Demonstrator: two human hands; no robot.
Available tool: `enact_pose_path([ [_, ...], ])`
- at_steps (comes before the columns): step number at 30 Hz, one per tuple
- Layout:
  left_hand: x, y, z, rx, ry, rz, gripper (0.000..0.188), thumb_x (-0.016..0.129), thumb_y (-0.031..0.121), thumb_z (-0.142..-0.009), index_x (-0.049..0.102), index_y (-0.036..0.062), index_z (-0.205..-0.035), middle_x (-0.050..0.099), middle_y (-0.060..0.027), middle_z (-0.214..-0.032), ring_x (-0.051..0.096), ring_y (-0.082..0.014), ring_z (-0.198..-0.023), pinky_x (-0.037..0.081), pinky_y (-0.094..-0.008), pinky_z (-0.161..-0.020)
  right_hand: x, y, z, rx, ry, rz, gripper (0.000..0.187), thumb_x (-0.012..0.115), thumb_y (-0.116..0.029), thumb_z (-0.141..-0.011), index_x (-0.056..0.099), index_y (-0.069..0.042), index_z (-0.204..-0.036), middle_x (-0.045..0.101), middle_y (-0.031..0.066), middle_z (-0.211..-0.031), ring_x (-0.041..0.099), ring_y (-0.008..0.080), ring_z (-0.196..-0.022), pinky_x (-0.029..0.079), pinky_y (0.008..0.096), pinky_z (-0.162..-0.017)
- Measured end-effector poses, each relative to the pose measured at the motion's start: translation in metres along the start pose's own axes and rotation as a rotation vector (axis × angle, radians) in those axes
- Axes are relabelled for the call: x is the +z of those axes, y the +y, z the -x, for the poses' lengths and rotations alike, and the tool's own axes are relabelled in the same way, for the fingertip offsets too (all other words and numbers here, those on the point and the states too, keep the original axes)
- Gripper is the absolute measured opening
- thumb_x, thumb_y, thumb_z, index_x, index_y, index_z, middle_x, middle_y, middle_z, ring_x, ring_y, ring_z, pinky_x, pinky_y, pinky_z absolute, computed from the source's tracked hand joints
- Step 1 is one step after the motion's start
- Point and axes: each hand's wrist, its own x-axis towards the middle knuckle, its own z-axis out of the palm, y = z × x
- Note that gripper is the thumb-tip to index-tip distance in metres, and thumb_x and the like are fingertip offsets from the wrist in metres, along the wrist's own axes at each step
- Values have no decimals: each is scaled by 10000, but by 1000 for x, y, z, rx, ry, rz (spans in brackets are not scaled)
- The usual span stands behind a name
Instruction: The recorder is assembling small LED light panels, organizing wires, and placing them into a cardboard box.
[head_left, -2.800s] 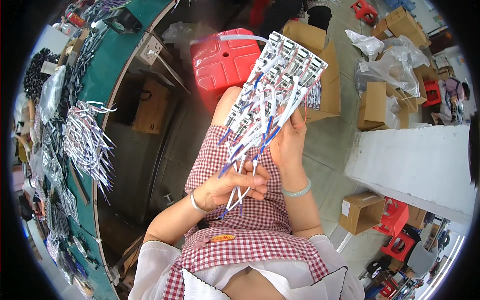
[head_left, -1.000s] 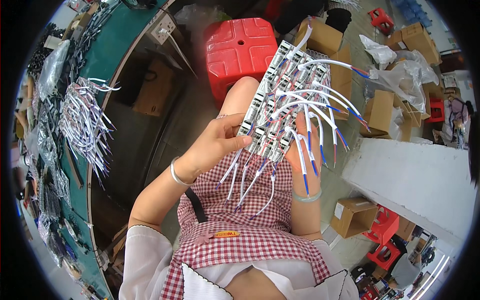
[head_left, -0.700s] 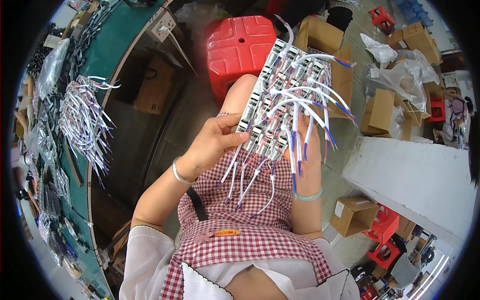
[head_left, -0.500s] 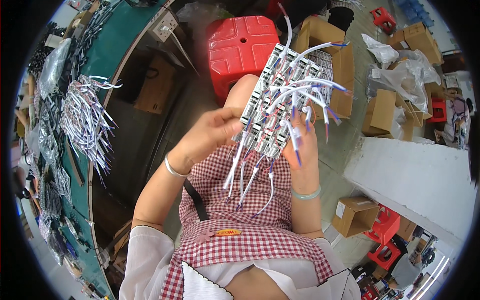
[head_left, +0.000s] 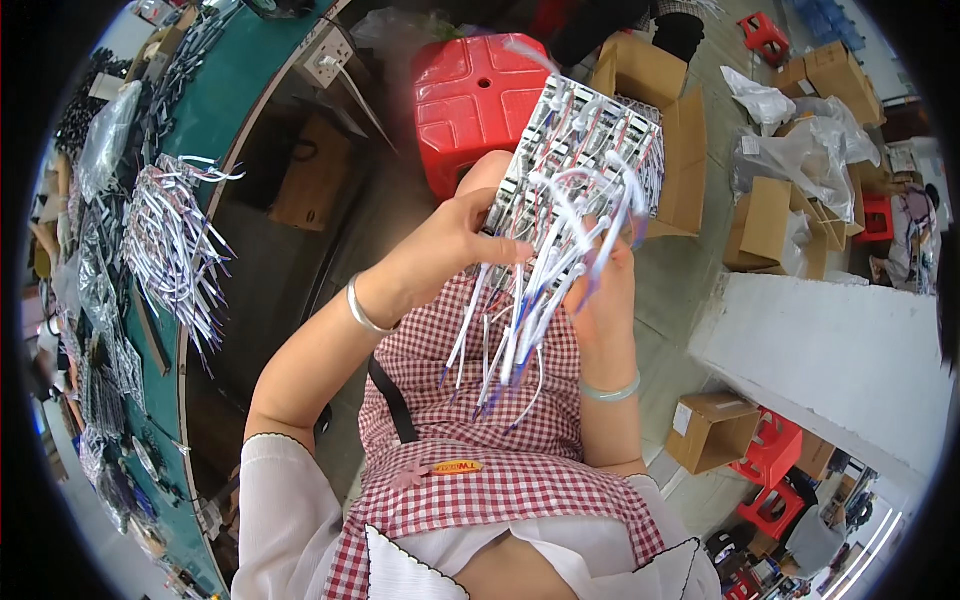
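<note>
Above my lap I hold a panel of small circuit boards [head_left: 530,150], with white cables [head_left: 522,330] hanging from it toward me. The cables have blue and reddish wire ends, and some are blurred by motion. My left hand [head_left: 462,240] grips the panel's left edge, its thumb lying over the top face and the fingers behind. At the lower right, my right hand [head_left: 605,295] holds the panel's edge and touches the cables; its fingers are partly hidden by them.
A heap of similar wired boards [head_left: 175,250] lies on the green workbench [head_left: 215,95] at left. Beyond my knees are a red plastic stool [head_left: 480,90] and an open cardboard box [head_left: 685,165] with boards inside. More boxes [head_left: 710,430] and a white ledge [head_left: 820,350] are at right.
My left hand has moved a little up and right, its thumb now further over the panel. Cables that stuck out to the right have swung down toward me.
</note>
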Motion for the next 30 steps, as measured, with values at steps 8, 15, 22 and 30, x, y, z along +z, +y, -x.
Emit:
enact_pose_path([
  [8, 3, -26, 13, -2, 98, 17, 434, 788, 74, -805, 605, -69, -1172, 683, -72, -1044, 625, -119, -940, 490, -277, -880, 0, -5, -5, 18, 36, -71, 350, 510, -98, -1007, 500, 31, -1333, 606, 130, -1269, 613, 226, -1131, 524, 386, -955],
  [15, 12, -33, 18, 33, 247, -90, 373, 780, 26, -800, 629, -84, -1123, 692, -69, -979, 624, -89, -847, 510, -253, -799, -8, 3, -9, 69, 26, -156, 327, 561, -132, -984, 552, 53, -1254, 644, 150, -1205, 654, 255, -1066, 550, 428, -922],
  [22, 7, -39, 18, 82, 200, 46, 384, 790, 38, -792, 631, -76, -1123, 693, -71, -982, 629, -95, -853, 510, -255, -800, -5, 0, -4, 42, -14, -131, 312, 473, -44, -1009, 515, 22, -1310, 609, 101, -1254, 607, 197, -1133, 517, 370, -962],
  [30, 14, -35, 13, 8, 188, 162, 408, 759, 93, -845, 599, -87, -1175, 690, -79, -1025, 630, -109, -863, 514, -275, -812, 4, -4, 2, -29, -7, -62, 286, 496, -55, -1005, 540, 39, -1271, 629, 101, -1218, 627, 187, -1075, 522, 348, -937],
])
